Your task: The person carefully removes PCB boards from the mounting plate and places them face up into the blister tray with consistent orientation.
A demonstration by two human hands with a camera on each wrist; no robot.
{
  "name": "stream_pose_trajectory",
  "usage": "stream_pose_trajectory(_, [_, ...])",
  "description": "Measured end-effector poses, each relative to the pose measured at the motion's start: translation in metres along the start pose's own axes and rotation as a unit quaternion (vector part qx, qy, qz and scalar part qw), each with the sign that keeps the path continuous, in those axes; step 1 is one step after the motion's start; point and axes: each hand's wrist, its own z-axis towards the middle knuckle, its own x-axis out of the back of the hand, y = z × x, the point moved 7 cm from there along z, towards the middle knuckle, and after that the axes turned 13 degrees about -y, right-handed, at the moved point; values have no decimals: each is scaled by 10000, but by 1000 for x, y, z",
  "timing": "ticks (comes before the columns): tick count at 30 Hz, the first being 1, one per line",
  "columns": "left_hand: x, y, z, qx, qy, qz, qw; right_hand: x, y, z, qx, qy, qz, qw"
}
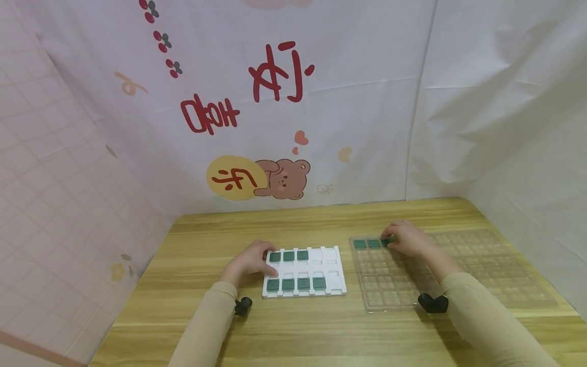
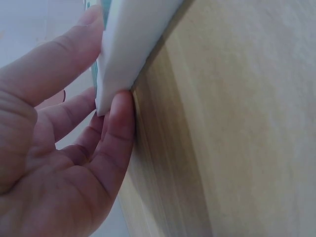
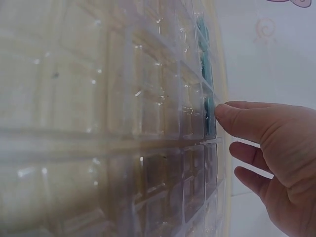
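My left hand [image 1: 251, 260] grips the left edge of a white tray [image 1: 304, 268]. In the left wrist view its thumb lies over the upper side, while a fingertip touches the bottom edge near the corner. Small square green circuit boards [image 1: 303, 284] fill several slots of this tray in two rows; slots at its right end are bare. Over the far row of a clear plastic tray [image 1: 377, 309], my right hand [image 1: 409, 239] pinches a green circuit board [image 3: 210, 116] at its compartment. Two more boards [image 1: 360, 244] sit in the compartments to its left.
More clear plastic compartments [image 1: 490, 255] extend to the right, behind the right forearm. A wooden table [image 1: 302, 331] carries both trays. White printed cloth [image 1: 367, 127] hangs behind and at the sides. Black wrist mounts [image 1: 433, 304] stick out beneath the wrists.
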Motion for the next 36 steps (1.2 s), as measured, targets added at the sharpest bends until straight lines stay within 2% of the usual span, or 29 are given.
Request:
stream_pose_trajectory(9, [0, -1, 1, 21, -8, -44, 10000, 6, -7, -7, 126, 137, -30, 9998])
stream_pose_trajectory(19, [0, -2, 2, 94, 45, -48, 9999, 15, -18, -21, -61, 235, 373, 9990])
stream_pose_trajectory(29, [0, -4, 3, 112, 48, -27, 9999, 26, -37, -29, 129, 876, 324, 9956])
stream_pose_trajectory(36, [-1, -4, 3, 86, 38, -17, 10000, 34, -56, -33, 594, 1450, 195, 9875])
